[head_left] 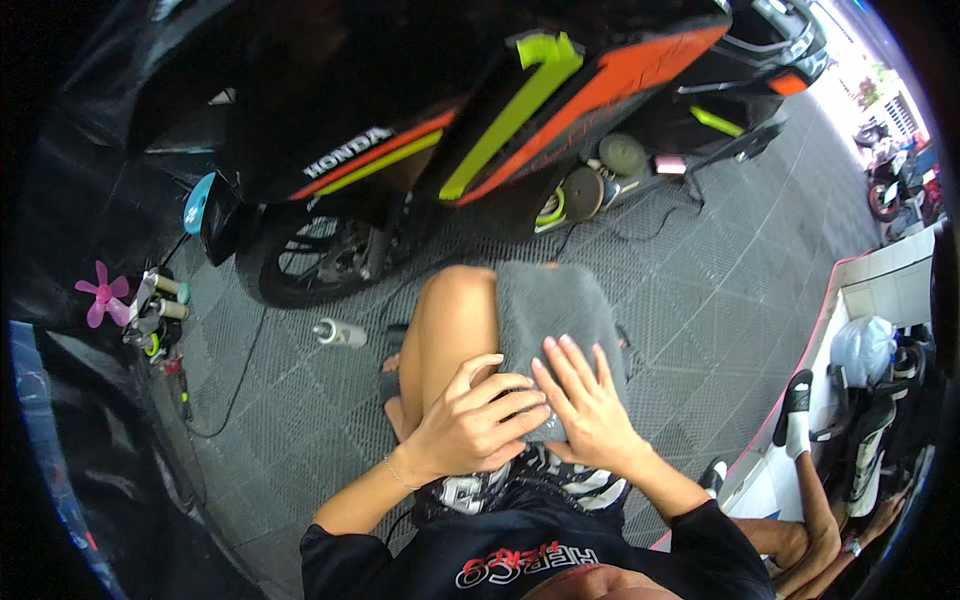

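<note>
A grey cloth (555,300) is draped over my right knee and thigh. My right hand (590,408) lies flat on the cloth, its fingers spread and pointing away from me. Beside it, my left hand (482,425) reaches across from the bare left thigh, with its fingers apart, loosely bent and directed toward the right hand. Neither hand visibly grips anything. A small pale patch shows on the cloth between the two hands; I cannot make out what it is. Ahead stands a black motorcycle (250,130) with orange and yellow-green stripes.
A white bottle (345,333) lies on the grey grid floor (290,400). Round pads (585,193) and a cable sit under the motorcycle. Far left are a pink fan (103,294) and tools. Another person's legs (815,510) and a plastic bag (862,347) are at right.
</note>
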`<state>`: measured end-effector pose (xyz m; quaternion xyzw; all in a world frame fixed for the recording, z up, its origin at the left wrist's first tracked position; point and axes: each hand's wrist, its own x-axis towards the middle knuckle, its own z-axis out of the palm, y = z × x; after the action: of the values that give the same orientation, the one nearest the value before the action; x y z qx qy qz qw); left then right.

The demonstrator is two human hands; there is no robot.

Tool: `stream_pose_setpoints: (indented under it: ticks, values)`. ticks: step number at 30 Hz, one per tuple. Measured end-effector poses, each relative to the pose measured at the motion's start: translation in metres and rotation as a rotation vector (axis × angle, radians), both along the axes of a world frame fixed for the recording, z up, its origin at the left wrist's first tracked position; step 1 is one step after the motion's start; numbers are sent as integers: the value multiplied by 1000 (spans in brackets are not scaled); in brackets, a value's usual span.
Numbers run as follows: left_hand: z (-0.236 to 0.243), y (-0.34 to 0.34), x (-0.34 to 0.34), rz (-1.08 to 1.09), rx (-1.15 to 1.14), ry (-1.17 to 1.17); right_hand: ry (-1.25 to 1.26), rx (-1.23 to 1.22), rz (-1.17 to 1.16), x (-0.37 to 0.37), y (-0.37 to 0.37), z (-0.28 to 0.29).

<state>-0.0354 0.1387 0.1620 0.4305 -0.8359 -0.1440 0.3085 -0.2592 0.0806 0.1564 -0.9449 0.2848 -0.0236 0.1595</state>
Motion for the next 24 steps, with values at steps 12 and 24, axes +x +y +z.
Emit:
stream_pose_setpoints:
  ticks: [12,24]
  values:
    - [-21,-80,-23,434,-28,904,-1953,462,-844,-26,-83,76]
    - [-19,-79,-30,306,-36,722,-711,-756,-155,37,-274,64]
